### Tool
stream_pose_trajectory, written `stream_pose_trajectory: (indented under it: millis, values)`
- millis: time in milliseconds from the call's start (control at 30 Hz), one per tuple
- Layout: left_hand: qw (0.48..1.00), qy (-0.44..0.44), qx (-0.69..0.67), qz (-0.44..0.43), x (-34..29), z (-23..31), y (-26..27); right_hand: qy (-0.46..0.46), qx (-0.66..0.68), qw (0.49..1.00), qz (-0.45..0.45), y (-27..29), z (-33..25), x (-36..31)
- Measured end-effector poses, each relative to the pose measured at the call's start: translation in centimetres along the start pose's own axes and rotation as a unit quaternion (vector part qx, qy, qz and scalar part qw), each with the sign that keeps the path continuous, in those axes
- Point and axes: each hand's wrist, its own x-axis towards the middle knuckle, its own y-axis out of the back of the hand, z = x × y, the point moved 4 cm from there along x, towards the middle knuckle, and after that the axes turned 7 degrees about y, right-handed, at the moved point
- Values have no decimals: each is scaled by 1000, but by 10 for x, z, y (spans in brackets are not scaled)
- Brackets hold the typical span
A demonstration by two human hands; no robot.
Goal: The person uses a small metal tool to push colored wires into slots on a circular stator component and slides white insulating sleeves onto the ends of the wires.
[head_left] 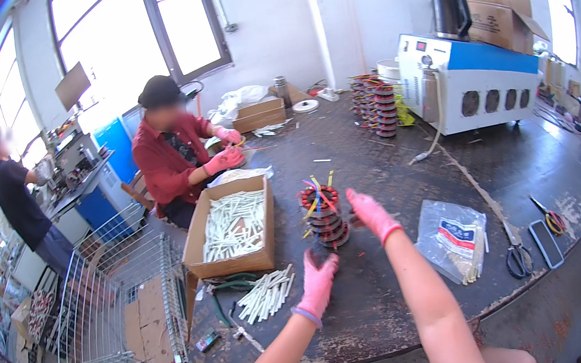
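Observation:
A stack of dark wire-wound stator rings (329, 226) stands on the table in front of me, with red windings and yellow, blue and red wire ends sticking up from its top. My left hand (316, 286), in a pink glove with darkened fingertips, is just below the stack's near side, fingers apart and holding nothing that I can see. To the right of the stack is my right hand (373, 216), also pink-gloved, its fingers stretched out and partly blurred near the rings. Whether it touches them I cannot tell. Loose white tubes (268, 294) lie left of my left hand.
A cardboard box (232, 265) of white tubes stands at left, beside pliers (221, 310). On the right lie a plastic bag (451, 239), scissors (518, 261) and a phone (546, 244). Farther back are more stator stacks (385, 112) and a white-blue machine (473, 81). A pink-gloved co-worker (171, 150) sits across.

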Motion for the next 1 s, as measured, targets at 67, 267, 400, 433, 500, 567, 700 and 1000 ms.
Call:
stream_pose_trajectory:
  millis: [67, 267, 400, 433, 500, 567, 700, 1000]
  values:
    - [998, -4, 65, 22, -45, 3, 18, 31, -8, 999, -26, -12, -51, -19]
    - [939, -185, 288, -31, -129, 0, 29, 54, -316, 947, 16, 12, -104, -6]
    - [971, -152, 171, -67, -140, -10, 46, 96, -387, 912, 90, -2, -104, -7]
    - [982, -123, 119, -78, -139, -15, 48, 130, -375, 913, 95, -3, -113, -19]
    - [979, -156, 116, -64, -135, -21, 48, 163, -304, 934, 86, 4, -133, -48]
    - [980, -171, 92, -37, -124, -32, 59, 206, -243, 946, 52, 8, -140, -84]
    - [956, -271, 60, 97, -120, -28, 69, 275, -235, 932, 0, 6, -112, -177]
    - [880, -341, 278, 181, -130, -15, 65, 149, -373, 914, -48, -21, 6, -244]
